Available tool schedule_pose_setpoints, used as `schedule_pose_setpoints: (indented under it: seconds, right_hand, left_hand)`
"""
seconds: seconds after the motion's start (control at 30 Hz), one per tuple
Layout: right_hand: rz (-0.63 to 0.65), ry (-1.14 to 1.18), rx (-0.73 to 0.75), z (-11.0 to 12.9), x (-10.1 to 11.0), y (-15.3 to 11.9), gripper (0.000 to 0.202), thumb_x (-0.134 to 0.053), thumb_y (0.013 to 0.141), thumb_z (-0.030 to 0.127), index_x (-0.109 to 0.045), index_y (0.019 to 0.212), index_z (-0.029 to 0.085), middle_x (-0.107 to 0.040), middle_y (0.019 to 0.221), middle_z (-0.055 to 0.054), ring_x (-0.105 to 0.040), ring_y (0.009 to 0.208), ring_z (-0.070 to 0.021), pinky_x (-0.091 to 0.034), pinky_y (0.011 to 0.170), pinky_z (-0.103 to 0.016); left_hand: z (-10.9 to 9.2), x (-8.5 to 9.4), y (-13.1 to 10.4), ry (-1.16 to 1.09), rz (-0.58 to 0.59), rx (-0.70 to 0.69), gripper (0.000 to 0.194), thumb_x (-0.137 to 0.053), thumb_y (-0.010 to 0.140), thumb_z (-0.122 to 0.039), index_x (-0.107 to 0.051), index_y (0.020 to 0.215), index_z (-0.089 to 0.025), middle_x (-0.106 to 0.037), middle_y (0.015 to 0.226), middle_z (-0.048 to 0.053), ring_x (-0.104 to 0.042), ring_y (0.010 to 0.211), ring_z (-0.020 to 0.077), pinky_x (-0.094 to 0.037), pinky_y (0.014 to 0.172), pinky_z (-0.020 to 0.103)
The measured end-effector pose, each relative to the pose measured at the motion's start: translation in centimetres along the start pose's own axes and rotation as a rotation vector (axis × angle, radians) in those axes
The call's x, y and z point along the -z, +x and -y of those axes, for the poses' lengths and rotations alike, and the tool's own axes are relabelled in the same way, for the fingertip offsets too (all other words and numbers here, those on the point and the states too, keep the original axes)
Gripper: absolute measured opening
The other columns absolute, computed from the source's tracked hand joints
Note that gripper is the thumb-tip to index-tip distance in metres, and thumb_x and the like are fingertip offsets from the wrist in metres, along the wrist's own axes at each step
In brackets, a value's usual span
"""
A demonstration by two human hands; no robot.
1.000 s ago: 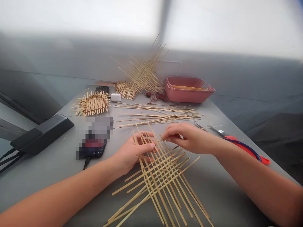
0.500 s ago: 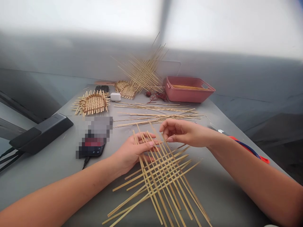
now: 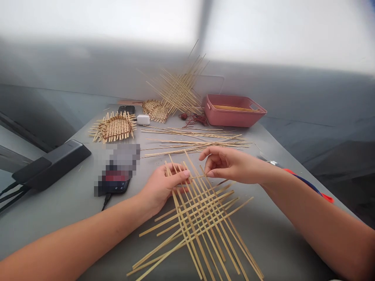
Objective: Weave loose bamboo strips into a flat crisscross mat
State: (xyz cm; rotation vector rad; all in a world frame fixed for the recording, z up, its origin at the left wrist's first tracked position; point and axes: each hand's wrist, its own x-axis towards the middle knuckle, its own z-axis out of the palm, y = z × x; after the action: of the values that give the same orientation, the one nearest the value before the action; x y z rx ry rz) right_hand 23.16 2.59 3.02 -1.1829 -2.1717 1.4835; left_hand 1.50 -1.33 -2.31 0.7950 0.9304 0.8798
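Note:
A loose lattice of pale bamboo strips (image 3: 202, 212) lies slanted before me, crossed over and under in the middle with long free ends all round. At its far left side my left hand (image 3: 171, 181) grips the upright strip ends, thumb on top and fingers underneath. My right hand (image 3: 224, 166) is closed in a pinch at the far edge of the weave. Between its thumb and curled fingers is the tip of a thin bamboo strip (image 3: 199, 176), which runs left across the upright strips toward my left thumb. Part of that strip is hidden among the others.
Loose bamboo strips (image 3: 196, 144) lie across the table beyond my hands. Behind stand woven pieces (image 3: 115, 127), a larger lattice (image 3: 180, 91), red cord (image 3: 196, 119) and a pink basket (image 3: 234, 117). A phone (image 3: 120, 185) and black power strip (image 3: 52, 164) are left; a red-and-blue tool (image 3: 310, 185) is right.
My right hand has shifted slightly right with the strip end. The left thumb has slid a little left, and the lattice has moved very slightly.

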Motion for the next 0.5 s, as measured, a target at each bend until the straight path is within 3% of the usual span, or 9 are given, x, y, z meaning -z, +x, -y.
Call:
schedule_pose_setpoints:
  seconds: [0.2, 0.37, 0.5]
  right_hand:
    - [-0.025, -0.063, -0.044, 0.0, -0.2, 0.3, 0.036, -0.064, 0.077, 0.025, -0.048, 0.109, 0.021, -0.066, 0.079, 0.0, -0.059, 0.07, -0.0141, -0.043, 0.057, -0.025]
    - [-0.003, -0.077, -0.009, 0.1, -0.2, 0.3, 0.041, -0.061, 0.078, 0.026, -0.047, 0.117, 0.021, -0.066, 0.087, -0.002, -0.06, 0.076, -0.0152, -0.047, 0.065, -0.028]
    - [0.035, -0.259, -0.082, 0.8, 0.8, -0.3, 0.026, -0.059, 0.079, 0.034, -0.059, 0.102, 0.02, -0.064, 0.087, -0.003, -0.059, 0.074, -0.0166, -0.046, 0.064, -0.029]
  left_hand:
    - [0.4, 0.1, 0.2, 0.012, -0.076, -0.042, 0.035, -0.083, 0.064, -0.032, -0.057, 0.082, -0.017, -0.063, 0.071, -0.001, -0.059, 0.066, 0.0104, -0.052, 0.061, 0.023]
    - [0.4, 0.2, 0.3, 0.022, -0.071, -0.067, 0.033, -0.083, 0.064, -0.032, -0.058, 0.078, -0.016, -0.062, 0.068, -0.003, -0.058, 0.059, 0.008, -0.048, 0.061, 0.022]
    - [0.5, 0.3, 0.3, 0.023, -0.047, -0.096, 0.033, -0.081, 0.066, -0.034, -0.056, 0.078, -0.016, -0.066, 0.067, -0.001, -0.059, 0.057, 0.009, -0.045, 0.058, 0.021]
